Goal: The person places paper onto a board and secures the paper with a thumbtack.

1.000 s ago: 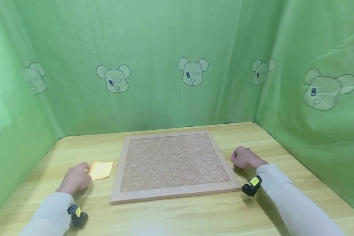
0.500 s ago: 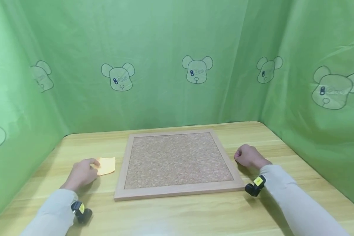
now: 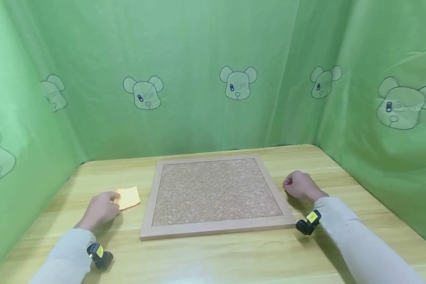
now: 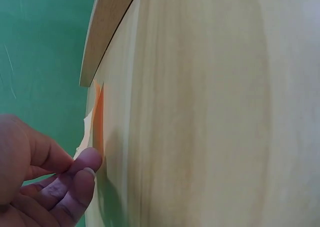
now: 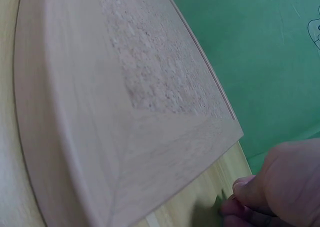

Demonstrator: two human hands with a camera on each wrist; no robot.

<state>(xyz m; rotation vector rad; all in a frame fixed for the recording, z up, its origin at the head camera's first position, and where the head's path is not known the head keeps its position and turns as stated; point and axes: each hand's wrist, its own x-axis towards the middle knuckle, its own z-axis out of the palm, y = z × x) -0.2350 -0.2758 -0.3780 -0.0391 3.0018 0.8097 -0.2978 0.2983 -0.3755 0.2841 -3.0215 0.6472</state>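
Observation:
At the left of the table in the head view lies a light orange sticky note. My left hand pinches its near-left edge between thumb and fingers. From the left wrist view, the sticky note's orange underside is tipped up from the wood. My right hand is beside the right edge of a framed corkboard, fingers curled in toward the thumb. A tiny pin-like thing shows at those fingertips, mostly hidden; I cannot tell its exact kind.
The corkboard's pale wooden frame lies flat between the two hands on the wood-grain table. Green curtains printed with bear heads enclose the back and both sides. A small black camera is strapped to each wrist.
My left hand has moved right onto the sticky note and now grips its edge; the note has turned slightly. The right hand stays beside the corkboard. The head view has shifted a little.

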